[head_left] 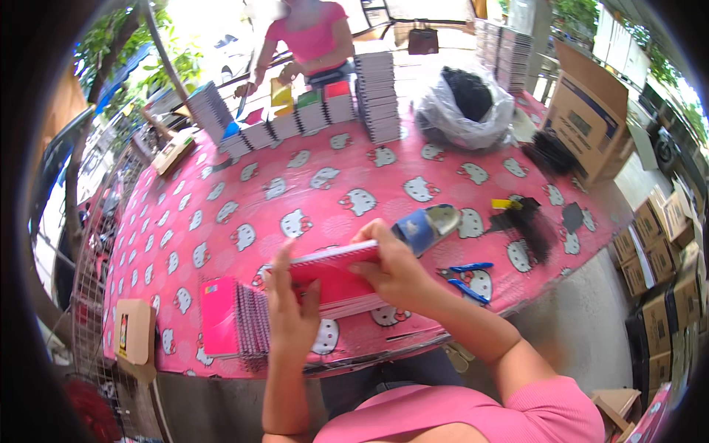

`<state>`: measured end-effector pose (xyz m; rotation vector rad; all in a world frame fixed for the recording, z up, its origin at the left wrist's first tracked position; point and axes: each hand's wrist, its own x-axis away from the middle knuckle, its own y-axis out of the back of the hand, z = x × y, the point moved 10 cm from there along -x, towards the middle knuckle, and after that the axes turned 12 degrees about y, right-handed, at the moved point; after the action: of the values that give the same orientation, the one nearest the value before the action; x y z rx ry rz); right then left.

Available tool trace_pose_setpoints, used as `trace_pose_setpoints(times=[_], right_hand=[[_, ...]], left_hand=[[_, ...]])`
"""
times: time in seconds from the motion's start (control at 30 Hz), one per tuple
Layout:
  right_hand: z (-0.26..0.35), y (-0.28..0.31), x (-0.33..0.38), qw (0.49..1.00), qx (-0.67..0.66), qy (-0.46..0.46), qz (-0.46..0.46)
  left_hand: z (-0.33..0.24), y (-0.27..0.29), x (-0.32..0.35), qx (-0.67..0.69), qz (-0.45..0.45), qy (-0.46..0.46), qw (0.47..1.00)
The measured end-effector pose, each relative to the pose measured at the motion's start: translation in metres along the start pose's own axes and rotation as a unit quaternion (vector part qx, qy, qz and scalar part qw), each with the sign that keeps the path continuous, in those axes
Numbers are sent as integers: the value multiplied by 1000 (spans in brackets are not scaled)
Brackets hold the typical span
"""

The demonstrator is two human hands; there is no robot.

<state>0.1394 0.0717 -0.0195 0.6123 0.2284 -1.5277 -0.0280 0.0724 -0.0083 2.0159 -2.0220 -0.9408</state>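
Between my two hands I hold a red spiral notebook (336,275) above the near part of the table; whether it is one or several together I cannot tell. My left hand (292,306) grips its left end. My right hand (388,266) closes round its right end, thumb on the red cover. Beside my left hand lies a row of pink spiral notebooks (219,316) with their coils showing. Blue-handled pliers (470,283) rest on the table right of my right hand. A blue slide sandal (418,230) lies just beyond that hand.
A pink cat-print cloth covers the table (310,203). Far side: notebook stacks (377,96), a plastic bag of black material (465,111), an open carton (587,122), and a person (310,37) handling notebooks. Black strands (535,232) lie at right. A small cardboard box (135,331) sits at the left edge.
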Motion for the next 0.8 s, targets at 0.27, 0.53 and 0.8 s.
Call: trace_pose_setpoints(times=[0.27, 0.53, 0.8], right_hand=[[-2, 60, 20, 966, 212, 141, -51], [-173, 273, 108, 787, 568, -241, -20], [9, 120, 16, 966, 230, 117, -32]], left_hand=[[-70, -7, -11, -69, -81, -103, 989], [-72, -14, -24, -56, -44, -69, 995], [-69, -11, -24, -60, -47, -90, 993]])
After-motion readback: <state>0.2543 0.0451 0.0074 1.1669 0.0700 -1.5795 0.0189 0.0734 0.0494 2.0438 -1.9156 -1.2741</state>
